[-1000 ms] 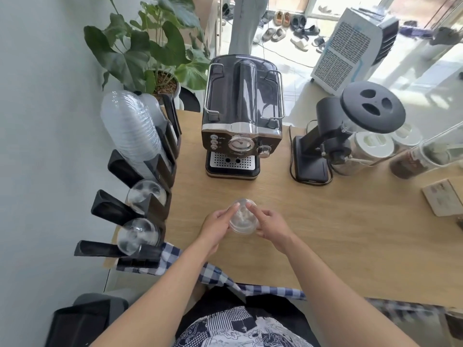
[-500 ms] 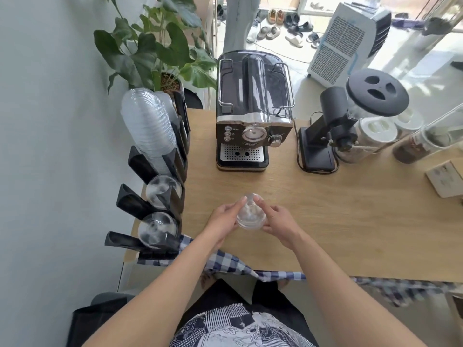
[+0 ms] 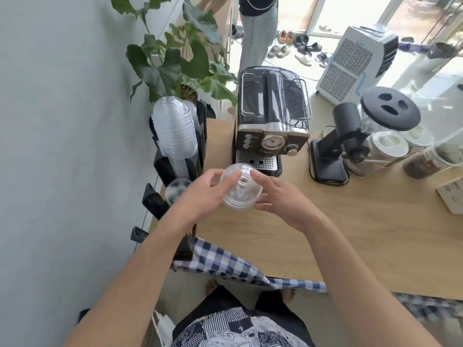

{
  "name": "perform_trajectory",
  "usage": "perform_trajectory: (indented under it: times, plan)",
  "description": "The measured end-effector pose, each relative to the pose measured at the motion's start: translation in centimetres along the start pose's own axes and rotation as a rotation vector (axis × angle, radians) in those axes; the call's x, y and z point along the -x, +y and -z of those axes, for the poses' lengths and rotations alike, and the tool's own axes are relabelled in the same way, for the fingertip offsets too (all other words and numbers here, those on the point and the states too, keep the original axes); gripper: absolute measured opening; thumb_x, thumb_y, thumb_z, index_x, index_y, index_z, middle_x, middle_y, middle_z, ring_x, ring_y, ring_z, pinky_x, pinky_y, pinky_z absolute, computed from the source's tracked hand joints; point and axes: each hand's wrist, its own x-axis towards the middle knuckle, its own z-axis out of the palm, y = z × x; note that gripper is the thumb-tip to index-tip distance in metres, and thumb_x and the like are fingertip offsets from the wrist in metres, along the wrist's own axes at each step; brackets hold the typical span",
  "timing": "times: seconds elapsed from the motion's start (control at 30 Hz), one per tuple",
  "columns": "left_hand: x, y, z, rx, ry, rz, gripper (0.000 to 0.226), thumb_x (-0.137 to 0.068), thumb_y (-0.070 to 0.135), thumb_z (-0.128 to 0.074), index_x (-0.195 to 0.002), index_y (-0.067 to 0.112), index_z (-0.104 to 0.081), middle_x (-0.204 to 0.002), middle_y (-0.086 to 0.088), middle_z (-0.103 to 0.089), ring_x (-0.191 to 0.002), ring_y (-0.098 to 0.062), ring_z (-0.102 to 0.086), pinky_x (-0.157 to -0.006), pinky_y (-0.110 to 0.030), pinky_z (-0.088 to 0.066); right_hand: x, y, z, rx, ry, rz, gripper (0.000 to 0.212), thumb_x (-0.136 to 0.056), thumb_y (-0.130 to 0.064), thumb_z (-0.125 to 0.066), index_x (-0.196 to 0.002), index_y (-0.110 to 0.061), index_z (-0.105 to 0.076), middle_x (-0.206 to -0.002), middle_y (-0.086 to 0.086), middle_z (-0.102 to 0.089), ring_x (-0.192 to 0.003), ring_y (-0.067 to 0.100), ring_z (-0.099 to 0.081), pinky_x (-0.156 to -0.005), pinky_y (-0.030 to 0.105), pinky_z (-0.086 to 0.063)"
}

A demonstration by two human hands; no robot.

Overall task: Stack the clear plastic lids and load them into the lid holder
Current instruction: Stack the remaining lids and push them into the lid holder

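Observation:
A short stack of clear domed plastic lids (image 3: pixel 241 187) hangs above the wooden counter (image 3: pixel 350 234), tilted with its top hole facing me. My left hand (image 3: pixel 200 196) grips its left side and my right hand (image 3: pixel 278 196) grips its right side. The black lid holder (image 3: pixel 160 166) stands along the counter's left edge. Its far slot carries a long stack of clear lids (image 3: pixel 175 128). A nearer slot shows one lid (image 3: pixel 176 189) close beside my left hand. The nearest slots are partly hidden by my left arm.
A black espresso machine (image 3: pixel 271 121) stands just behind the held lids. A black grinder (image 3: pixel 350 136) and jars (image 3: pixel 385 146) sit to its right. A potted plant (image 3: pixel 180 63) is behind the holder. A blue checked cloth (image 3: pixel 225 261) hangs over the near edge. A person stands beyond.
Both hands have lifted the lid stack off the counter and carried it up and left, closer to the lid holder. The stack now tilts toward me.

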Motion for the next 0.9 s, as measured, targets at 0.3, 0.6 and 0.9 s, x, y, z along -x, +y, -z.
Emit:
perform_trajectory:
  times: [0.3, 0.6, 0.9]
  plan:
    - [5.3, -0.4, 8.5, 0.124, 0.084, 0.004, 0.08, -0.075, 0.093, -0.073, -0.137, 0.043, -0.069, -0.112, 0.008, -0.085, -0.103, -0.01, -0.083, -0.101, -0.041, -0.065, 0.2, -4.3, -7.0, 0.086, -0.128, 0.081, 0.064, -0.1, -0.073, -0.064, -0.137, -0.021, -0.075, -0.121, -0.004, -0.086, -0.115, 0.016, -0.081, -0.114, 0.043, -0.058]
    - [8.5, -5.3, 12.6, 0.178, 0.156, 0.089, 0.067, -0.079, 0.08, -0.078, -0.136, 0.046, -0.074, -0.12, 0.01, -0.085, -0.112, -0.007, -0.081, -0.113, -0.044, -0.058, -0.6, -4.0, -12.4, 0.223, -0.254, 0.048, 0.051, -0.097, -0.078, -0.064, -0.122, -0.035, -0.073, -0.112, -0.017, -0.085, -0.111, 0.007, -0.081, -0.113, 0.041, -0.059]
    - [8.1, -9.7, 13.4, 0.183, 0.197, 0.222, 0.106, -0.048, 0.105, -0.076, -0.125, 0.032, -0.074, -0.131, 0.009, -0.077, -0.133, -0.012, -0.066, -0.124, -0.051, -0.047, -0.7, -2.8, -14.8, 0.345, -0.231, 0.038, 0.08, -0.08, -0.103, -0.055, -0.127, -0.043, -0.079, -0.131, -0.004, -0.081, -0.122, 0.025, -0.079, -0.114, 0.058, -0.058]
